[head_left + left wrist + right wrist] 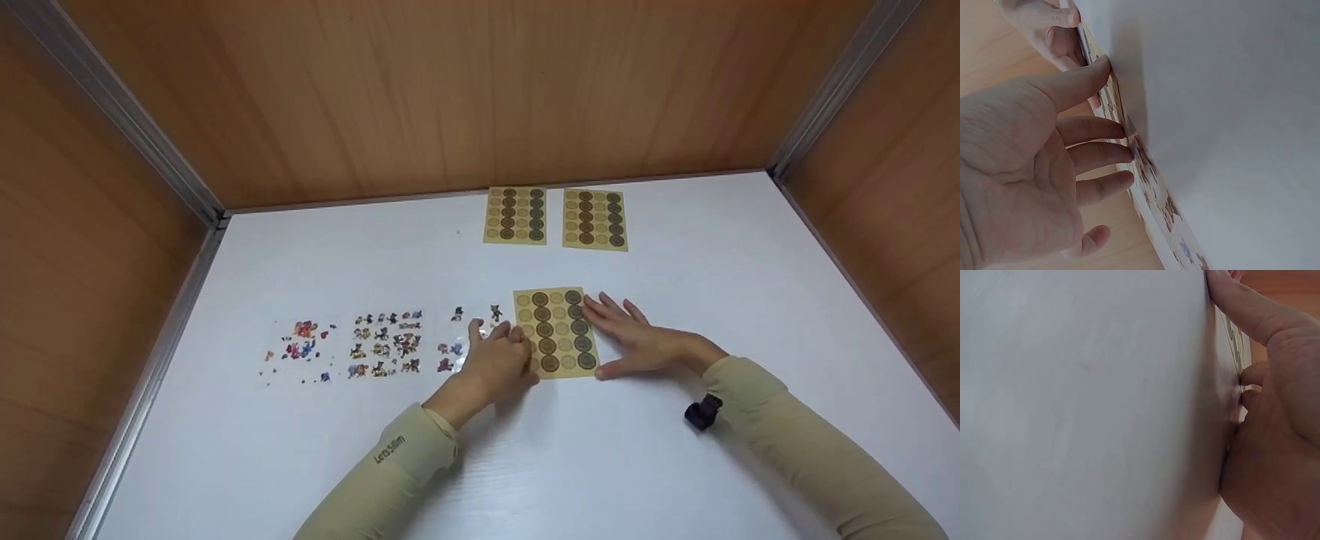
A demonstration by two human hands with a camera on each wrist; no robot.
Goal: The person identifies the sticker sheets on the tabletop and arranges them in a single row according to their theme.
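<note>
A tan sheet of round coin-like stickers (556, 330) lies flat on the white table between both hands. My left hand (495, 366) rests at its left edge; in the left wrist view the left hand (1033, 152) has its thumb and fingertips down along that edge, fairly straight. The right hand (637, 343) lies spread at the opposite edge, fingertips touching the sheet's right side. In the right wrist view the right hand (1280, 416) stands low against the tabletop. A clear sheet of small cartoon stickers (444, 366) is partly hidden under the left hand.
Two more coin sticker sheets, one left (514, 216) and one right (595, 219), lie at the back by the wooden wall (480, 90). Further left are two clear cartoon sticker sheets, a denser one (386, 345) and a sparser one (301, 349). Wooden panels enclose the white table (585, 465).
</note>
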